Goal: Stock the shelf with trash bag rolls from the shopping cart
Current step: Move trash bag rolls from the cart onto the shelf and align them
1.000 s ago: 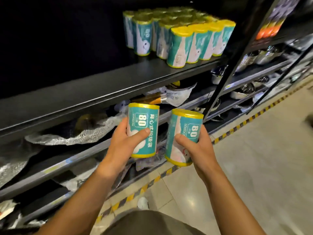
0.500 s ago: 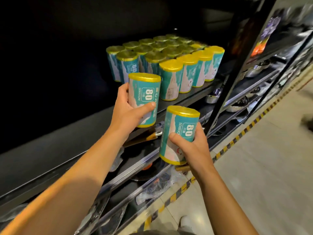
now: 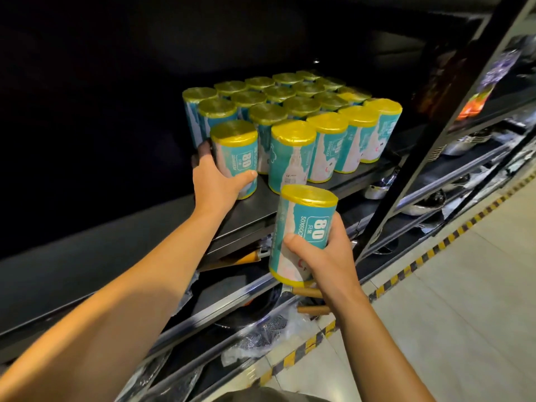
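A teal, yellow-capped cylindrical trash bag roll (image 3: 235, 159) was gripped upright by the left hand (image 3: 216, 181), fingers curled round it, at the front edge of the dark metal shelf (image 3: 261, 204), just beside the stocked rolls (image 3: 293, 111). A second identical roll (image 3: 303, 236) was clasped by the right hand (image 3: 330, 256) below that edge.

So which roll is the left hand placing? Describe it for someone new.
Find the dark shelf holding the block of teal rolls. At the block's front left corner stands one roll. It alone has a left hand wrapped around it.
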The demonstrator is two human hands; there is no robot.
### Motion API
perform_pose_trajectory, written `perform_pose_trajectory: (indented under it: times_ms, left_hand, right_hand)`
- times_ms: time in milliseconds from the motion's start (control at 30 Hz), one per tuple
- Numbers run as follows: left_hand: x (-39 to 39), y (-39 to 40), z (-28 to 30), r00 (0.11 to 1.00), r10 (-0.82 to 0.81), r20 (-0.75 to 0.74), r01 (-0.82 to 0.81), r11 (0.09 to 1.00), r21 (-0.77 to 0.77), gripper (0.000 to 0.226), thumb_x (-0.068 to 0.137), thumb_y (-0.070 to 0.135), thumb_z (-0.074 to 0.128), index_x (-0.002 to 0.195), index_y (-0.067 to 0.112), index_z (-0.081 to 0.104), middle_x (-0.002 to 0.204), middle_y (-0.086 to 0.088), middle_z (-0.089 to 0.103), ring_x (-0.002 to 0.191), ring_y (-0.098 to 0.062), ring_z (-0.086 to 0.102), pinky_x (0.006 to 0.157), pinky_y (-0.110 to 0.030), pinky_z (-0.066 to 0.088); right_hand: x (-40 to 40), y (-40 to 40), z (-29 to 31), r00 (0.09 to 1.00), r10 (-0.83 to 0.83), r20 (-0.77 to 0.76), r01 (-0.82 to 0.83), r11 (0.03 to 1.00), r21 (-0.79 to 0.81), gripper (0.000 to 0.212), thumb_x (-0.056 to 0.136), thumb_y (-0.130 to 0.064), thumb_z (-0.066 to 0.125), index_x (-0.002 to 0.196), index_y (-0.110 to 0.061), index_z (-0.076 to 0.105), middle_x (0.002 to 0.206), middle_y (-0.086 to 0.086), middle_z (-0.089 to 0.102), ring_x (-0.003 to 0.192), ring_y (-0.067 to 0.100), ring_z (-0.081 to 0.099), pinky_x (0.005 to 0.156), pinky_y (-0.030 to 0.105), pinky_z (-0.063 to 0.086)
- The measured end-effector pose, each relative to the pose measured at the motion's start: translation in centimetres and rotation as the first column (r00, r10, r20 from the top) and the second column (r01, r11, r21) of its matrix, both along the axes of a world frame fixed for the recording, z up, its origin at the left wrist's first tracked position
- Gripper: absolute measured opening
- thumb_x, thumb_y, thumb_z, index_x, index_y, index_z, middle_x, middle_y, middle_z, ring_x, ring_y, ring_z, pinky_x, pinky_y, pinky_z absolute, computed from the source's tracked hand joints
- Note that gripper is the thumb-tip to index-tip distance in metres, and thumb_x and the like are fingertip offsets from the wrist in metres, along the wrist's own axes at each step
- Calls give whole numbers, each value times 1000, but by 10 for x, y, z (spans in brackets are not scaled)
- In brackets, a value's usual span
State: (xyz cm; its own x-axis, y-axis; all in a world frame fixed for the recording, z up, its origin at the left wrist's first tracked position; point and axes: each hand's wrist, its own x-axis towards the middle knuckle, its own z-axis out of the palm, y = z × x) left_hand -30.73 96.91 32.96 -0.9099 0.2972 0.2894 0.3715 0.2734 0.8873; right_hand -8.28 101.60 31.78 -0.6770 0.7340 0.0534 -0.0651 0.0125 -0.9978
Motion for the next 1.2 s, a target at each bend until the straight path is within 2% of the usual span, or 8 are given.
perform_pose_trajectory:
  times_ms: [167, 367, 500, 633, 767, 900, 1067, 1200]
  left_hand:
    - [-8, 6, -3, 995, 67, -72, -72, 995, -66, 86, 60, 42, 91, 128, 11, 49, 121, -10, 61, 110, -23, 62, 89, -36, 54]
    - [-5, 12, 4, 990, 110, -86, -120, 985, -125, 85, 69, 35, 89, 137, 7, 45, 124, -12, 64, 111, -24, 63, 78, -24, 45]
    - [-10, 17, 2, 988, 144, -61, -153, 973, -171, 86, 69, 41, 88, 135, 5, 46, 119, -12, 66, 106, -25, 65, 75, -29, 50]
    - [-12, 18, 0, 979, 171, -106, -189, 964, -190, 95, 66, 45, 88, 140, 9, 41, 126, -15, 62, 111, -28, 63, 84, -36, 53]
    - [-11, 18, 0, 983, 161, -90, -176, 965, -196, 94, 66, 45, 88, 140, 10, 41, 127, -14, 61, 112, -28, 63, 84, -37, 54]
    - [-12, 16, 2, 989, 131, -62, -142, 966, -218, 93, 67, 44, 87, 140, 9, 41, 128, -15, 61, 113, -28, 62, 82, -32, 50]
    - [1, -6, 8, 997, 75, -22, -78, 972, -220, 78, 80, 39, 80, 140, 7, 42, 124, -7, 57, 117, -24, 57, 81, -28, 43]
    - [20, -44, 5, 999, 20, -31, -28, 956, -292, 78, 86, 39, 73, 149, 15, 35, 140, -7, 48, 124, -23, 50, 90, -29, 41]
  right_hand:
    - [-1, 16, 2, 997, 74, -7, -74, 997, 11, 54, 66, -22, 78, 115, -25, 56, 100, -4, 72, 89, 11, 72, 70, 24, 58]
    - [-1, 31, 3, 992, 128, -6, -128, 992, 22, 54, 66, -22, 78, 115, -28, 57, 99, -6, 73, 89, 11, 72, 69, 23, 56]
    - [-2, 35, 2, 986, 165, -7, -165, 986, 28, 55, 66, -22, 78, 116, -27, 56, 100, -6, 72, 90, 12, 72, 70, 25, 57]
    - [-1, 37, -1, 982, 188, 12, -188, 981, 40, 58, 67, -23, 79, 119, -27, 55, 103, -5, 72, 93, 13, 71, 74, 29, 59]
    - [0, 39, -2, 982, 188, 6, -188, 981, 45, 57, 66, -23, 79, 118, -27, 56, 104, -4, 72, 94, 15, 72, 76, 32, 60]
    - [1, 37, 1, 981, 192, -8, -191, 980, 54, 57, 65, -21, 79, 117, -26, 56, 101, -6, 73, 92, 13, 72, 73, 27, 59]
    - [-9, 32, 10, 991, 125, -46, -118, 985, 127, 58, 65, -22, 80, 118, -25, 56, 101, -8, 71, 92, 9, 71, 73, 23, 56]
    - [-39, 25, 20, 992, 59, -109, -30, 969, 245, 66, 65, -26, 84, 124, -25, 54, 110, -8, 67, 100, 3, 67, 78, 19, 54]
